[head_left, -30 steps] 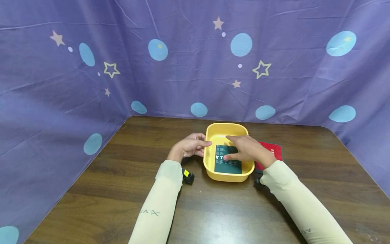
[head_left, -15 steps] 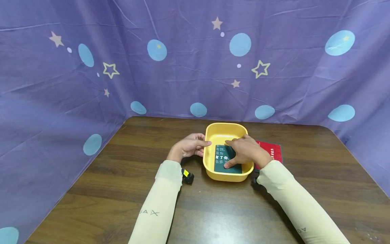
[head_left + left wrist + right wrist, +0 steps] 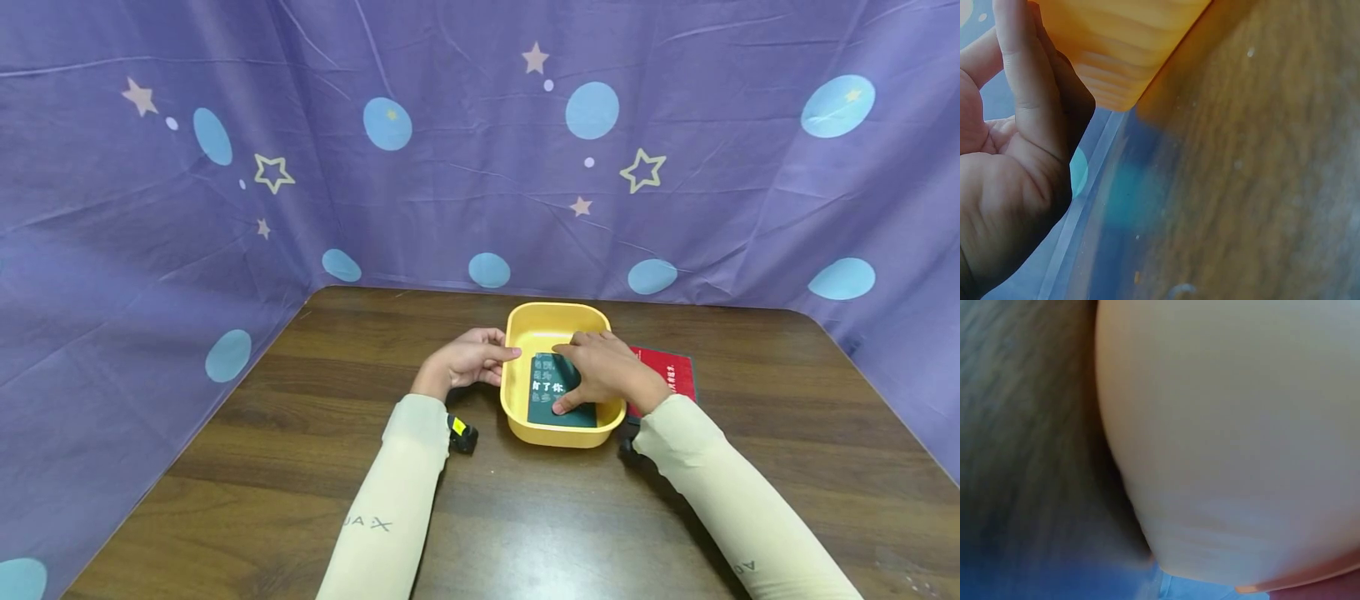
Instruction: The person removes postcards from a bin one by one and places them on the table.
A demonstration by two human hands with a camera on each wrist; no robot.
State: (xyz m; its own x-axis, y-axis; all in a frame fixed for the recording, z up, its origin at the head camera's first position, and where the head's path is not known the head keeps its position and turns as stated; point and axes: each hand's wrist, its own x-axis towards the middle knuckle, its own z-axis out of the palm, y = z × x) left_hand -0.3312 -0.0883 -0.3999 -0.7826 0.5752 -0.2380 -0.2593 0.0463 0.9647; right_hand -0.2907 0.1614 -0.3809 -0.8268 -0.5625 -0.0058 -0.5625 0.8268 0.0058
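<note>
In the head view, a yellow tray (image 3: pixel 557 436) sits just right of centre on the brown table (image 3: pixel 300 467), and a dark green book (image 3: pixel 546 390) with white lettering lies inside its lower part. At the tray's left side, the left hand (image 3: pixel 472 358) pinches the rim, thumb over the edge and fingers bent outside. The right hand (image 3: pixel 602 367) reaches in from the right, thumb and forefinger spread well apart over the book; whether it grips the book cannot be told. A red book (image 3: pixel 669 371) lies on the table right of the tray, partly behind the right wrist. A purple curtain (image 3: pixel 465 200) fills the upper frame. In the left wrist view, the left hand occupies the left edge, fingers reaching up to the tray at upper centre. In the right wrist view, a blurred pale surface covers the centre and right; the right hand's fingers cannot be made out.
</note>
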